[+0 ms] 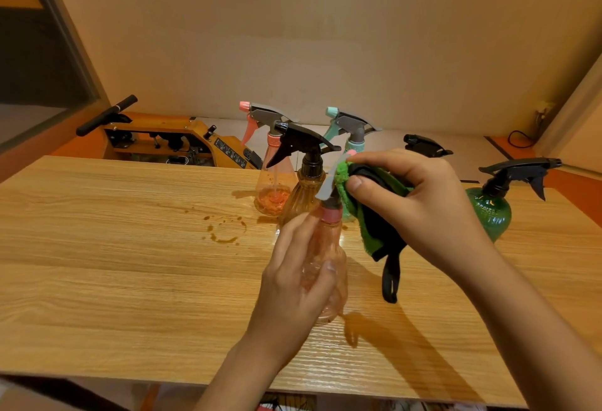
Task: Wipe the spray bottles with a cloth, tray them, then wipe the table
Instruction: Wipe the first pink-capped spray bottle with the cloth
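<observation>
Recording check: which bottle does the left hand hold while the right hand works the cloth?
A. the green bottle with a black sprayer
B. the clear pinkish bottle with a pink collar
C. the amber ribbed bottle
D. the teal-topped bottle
B: the left hand grips the clear pinkish bottle by its body while the right hand presses the green cloth to its sprayer; the green bottle, amber bottle and teal-topped bottle stand untouched.

Wooden table (130, 280), standing pink bottle (272, 192), amber bottle (299, 198), green bottle (490, 215), spill (224, 229)
</observation>
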Motion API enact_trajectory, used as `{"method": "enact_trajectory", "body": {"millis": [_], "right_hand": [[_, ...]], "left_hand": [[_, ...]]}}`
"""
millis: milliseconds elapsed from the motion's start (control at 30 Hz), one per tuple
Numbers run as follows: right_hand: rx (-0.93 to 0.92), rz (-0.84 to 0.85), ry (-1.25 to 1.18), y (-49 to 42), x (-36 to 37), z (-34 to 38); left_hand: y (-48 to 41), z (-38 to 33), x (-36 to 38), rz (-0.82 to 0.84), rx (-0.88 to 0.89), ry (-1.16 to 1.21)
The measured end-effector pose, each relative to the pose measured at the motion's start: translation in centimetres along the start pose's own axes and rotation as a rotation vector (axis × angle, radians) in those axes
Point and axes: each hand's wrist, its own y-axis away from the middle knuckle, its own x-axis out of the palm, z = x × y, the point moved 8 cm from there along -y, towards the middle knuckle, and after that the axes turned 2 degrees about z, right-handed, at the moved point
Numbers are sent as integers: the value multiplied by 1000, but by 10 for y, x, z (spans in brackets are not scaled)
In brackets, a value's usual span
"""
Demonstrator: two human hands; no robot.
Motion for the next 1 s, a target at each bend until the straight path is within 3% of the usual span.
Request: {"method": "enact_trajectory", "body": {"millis": [167, 433, 700, 900, 1000], "right_hand": [[18, -28, 16, -1, -2, -2], [-8, -85, 94, -2, -6, -1], [-122, -170, 272, 1, -2, -2], [-128, -252, 341, 5, 1, -8], [-165, -199, 343, 10, 12, -4]], "left_hand": [[2, 12, 8, 144, -34, -41], [-3, 14, 14, 135, -22, -84], [0, 20, 3, 59, -109, 139], [5, 23, 4, 103, -178, 391], [5, 27, 5, 109, -203, 449]]}}
